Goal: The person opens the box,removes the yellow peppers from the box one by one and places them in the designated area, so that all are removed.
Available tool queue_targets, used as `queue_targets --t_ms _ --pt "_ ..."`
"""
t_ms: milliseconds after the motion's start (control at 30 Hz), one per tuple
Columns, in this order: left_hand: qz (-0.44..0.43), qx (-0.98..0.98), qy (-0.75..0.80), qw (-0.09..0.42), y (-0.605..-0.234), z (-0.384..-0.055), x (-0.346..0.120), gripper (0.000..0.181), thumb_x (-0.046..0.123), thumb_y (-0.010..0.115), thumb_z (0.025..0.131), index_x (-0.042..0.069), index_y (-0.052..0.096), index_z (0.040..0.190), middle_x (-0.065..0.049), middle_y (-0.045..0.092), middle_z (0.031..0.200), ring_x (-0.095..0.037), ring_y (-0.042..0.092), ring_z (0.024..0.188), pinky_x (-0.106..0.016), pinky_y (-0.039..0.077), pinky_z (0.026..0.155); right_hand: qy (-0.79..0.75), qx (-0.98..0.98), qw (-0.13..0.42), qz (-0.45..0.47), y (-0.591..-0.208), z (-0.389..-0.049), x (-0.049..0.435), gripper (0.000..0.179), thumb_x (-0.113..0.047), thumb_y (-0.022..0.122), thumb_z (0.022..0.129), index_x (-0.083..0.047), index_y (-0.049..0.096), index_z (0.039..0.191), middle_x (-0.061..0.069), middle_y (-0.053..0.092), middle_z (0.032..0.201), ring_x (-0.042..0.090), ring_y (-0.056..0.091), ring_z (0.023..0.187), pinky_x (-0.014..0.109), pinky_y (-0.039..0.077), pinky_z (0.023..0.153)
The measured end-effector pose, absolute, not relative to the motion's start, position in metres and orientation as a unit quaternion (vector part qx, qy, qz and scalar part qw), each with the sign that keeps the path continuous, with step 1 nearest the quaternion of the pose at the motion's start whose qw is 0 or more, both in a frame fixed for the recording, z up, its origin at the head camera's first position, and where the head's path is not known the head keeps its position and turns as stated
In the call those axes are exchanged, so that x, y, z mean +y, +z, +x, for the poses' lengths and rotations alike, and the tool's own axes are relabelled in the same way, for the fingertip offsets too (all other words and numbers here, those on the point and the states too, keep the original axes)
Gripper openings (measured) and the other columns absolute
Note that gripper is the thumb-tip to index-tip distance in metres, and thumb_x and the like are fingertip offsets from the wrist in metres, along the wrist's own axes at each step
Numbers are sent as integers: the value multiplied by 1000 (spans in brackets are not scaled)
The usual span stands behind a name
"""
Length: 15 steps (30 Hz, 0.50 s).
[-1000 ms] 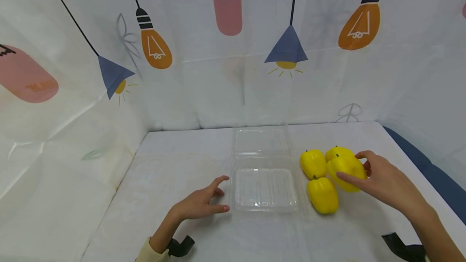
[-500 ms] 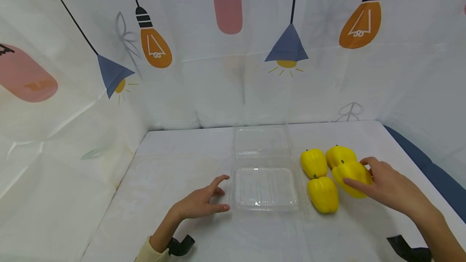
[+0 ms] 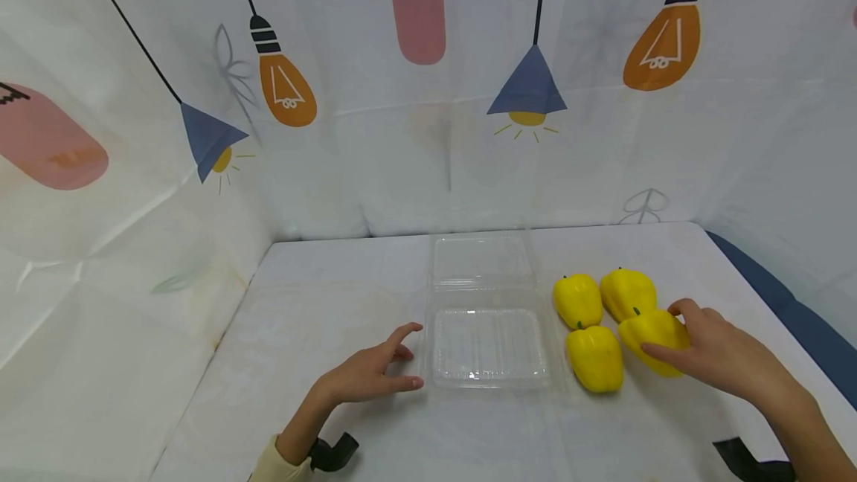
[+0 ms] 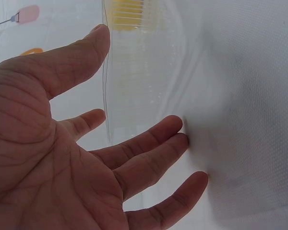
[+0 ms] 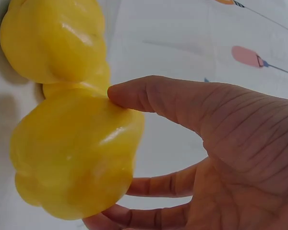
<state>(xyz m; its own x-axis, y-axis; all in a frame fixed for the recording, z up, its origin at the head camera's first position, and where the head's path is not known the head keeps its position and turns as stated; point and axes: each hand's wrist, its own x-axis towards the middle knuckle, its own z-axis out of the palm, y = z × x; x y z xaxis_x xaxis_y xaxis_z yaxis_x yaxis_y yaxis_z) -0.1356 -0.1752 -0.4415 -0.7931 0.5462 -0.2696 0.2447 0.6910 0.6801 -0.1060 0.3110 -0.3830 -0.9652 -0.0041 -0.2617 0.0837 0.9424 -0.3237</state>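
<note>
My right hand (image 3: 716, 352) grips a yellow bell pepper (image 3: 649, 337) between thumb and fingers, at the right of the table. In the right wrist view the thumb presses one side of this pepper (image 5: 77, 153), while the fingers reach round the other. Close to its left stand three more yellow bell peppers: one at the front (image 3: 594, 363), one at the back left (image 3: 577, 300) and one behind the gripped one (image 3: 626, 292). A clear plastic clamshell box (image 3: 489, 348) lies unfolded in the middle. Beside its left rim, my left hand (image 3: 364, 374) has loosely spread fingers and holds nothing.
The box's lid (image 3: 480, 260) lies folded back towards the rear wall. White cloth (image 3: 402, 169) printed with lamps hangs behind and to the left of the white table (image 3: 321, 296). Dark blue fabric (image 3: 790, 311) shows past the right table edge.
My right hand has shifted right and nearer to me with its bell pepper, uncovering more of the one behind. The left hand and the box stay in place.
</note>
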Motion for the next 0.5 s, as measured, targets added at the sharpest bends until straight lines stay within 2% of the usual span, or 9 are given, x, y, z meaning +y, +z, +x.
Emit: queue_targets --t_ms 267,500 --pt "219 890 324 234 -443 -136 -175 79 50 64 85 31 19 146 -5 58 122 -26 53 116 -55 43 90 -177 972 152 23 -391 -107 310 95 -64 66 73 15 38 118 29 54 95 25 51 73 40 51 60" --pt "219 890 326 233 -442 -135 -175 78 49 64 85 31 19 146 -6 57 123 -26 53 116 -55 43 91 -185 971 152 23 -395 -108 308 93 -63 65 76 17 37 115 23 56 89 23 50 70 38 50 59"
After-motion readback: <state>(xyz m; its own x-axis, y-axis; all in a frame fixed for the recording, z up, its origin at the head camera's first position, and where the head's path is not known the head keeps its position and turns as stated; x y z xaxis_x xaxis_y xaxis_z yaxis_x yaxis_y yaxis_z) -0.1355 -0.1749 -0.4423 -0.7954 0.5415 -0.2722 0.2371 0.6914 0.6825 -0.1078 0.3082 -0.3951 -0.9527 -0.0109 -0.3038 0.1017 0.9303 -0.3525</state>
